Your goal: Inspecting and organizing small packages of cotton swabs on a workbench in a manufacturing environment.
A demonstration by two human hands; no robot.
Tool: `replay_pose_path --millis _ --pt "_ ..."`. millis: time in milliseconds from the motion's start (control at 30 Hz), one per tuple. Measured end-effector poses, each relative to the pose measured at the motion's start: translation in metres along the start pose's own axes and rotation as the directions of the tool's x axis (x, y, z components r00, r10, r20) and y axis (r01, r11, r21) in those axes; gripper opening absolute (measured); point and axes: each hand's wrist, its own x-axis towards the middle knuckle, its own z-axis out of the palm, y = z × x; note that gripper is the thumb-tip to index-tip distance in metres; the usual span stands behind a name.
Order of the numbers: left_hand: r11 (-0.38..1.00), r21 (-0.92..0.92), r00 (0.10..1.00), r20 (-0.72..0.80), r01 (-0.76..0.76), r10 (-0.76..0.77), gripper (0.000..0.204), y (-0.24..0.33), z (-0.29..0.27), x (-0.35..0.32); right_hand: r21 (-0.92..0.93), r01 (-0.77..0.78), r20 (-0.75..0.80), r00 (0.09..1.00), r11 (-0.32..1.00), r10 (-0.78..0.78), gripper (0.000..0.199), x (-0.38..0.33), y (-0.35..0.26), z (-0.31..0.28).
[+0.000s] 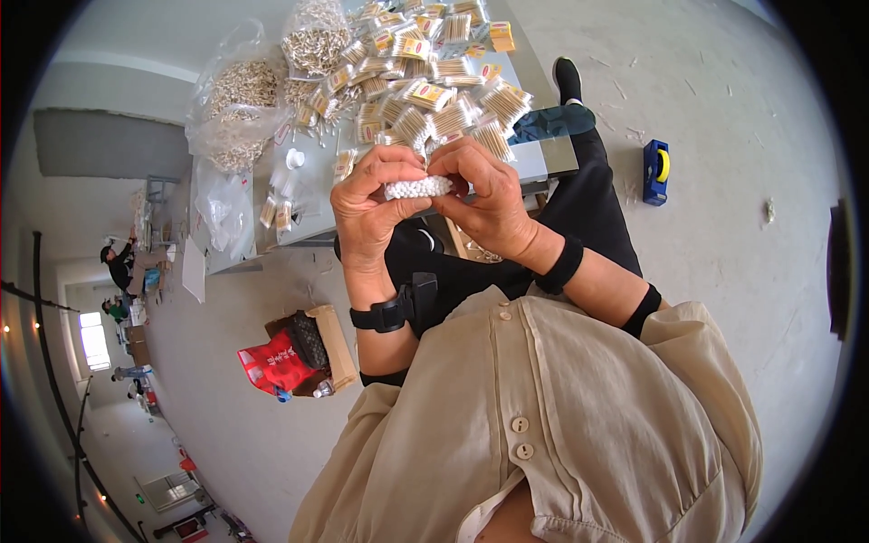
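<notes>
in the head view, the left hand (pixel 369 204) and right hand (pixel 489 201) together grip a bundle of cotton swabs (pixel 418 187), white tips exposed, by the near edge of the worktop (pixel 531 65); holding it from both sides probably keeps the sticks packed (whether a wrapper encloses them, i cannot tell). swab packets (pixel 430 95) lie heaped just beyond, seemingly for easy reach, while a clear plastic bag (pixel 243 104) at left likely stops loose swabs scattering.
</notes>
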Motion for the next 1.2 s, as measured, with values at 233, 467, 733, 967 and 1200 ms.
replay_pose_path --millis 233,467,733,967,1200 --pt "0.998 -0.04 0.999 -0.001 0.038 -0.039 0.027 -0.005 0.001 0.0 0.012 -0.038 -0.01 0.999 0.999 0.038 0.026 0.0 0.004 0.0" --pt "0.998 -0.059 1.0 -0.004 0.009 -0.009 0.032 -0.007 0.004 0.004 0.021 -0.084 -0.045 0.995 0.996 0.085 0.026 0.0 0.007 0.001" --pt "0.982 -0.112 0.984 -0.076 0.153 -0.162 0.026 -0.003 0.019 0.007 -0.018 -0.061 -0.079 0.995 0.998 0.059 0.028 0.001 0.009 0.002" --pt "0.967 -0.126 0.945 -0.216 0.221 -0.245 0.016 -0.013 0.026 0.004 -0.005 -0.106 -0.105 0.989 0.994 0.105 0.026 -0.002 0.015 0.005" --pt "0.975 -0.122 0.95 -0.232 0.183 -0.208 0.023 -0.016 0.024 0.003 0.028 -0.13 -0.107 0.985 0.991 0.132 0.026 -0.003 0.019 0.006"
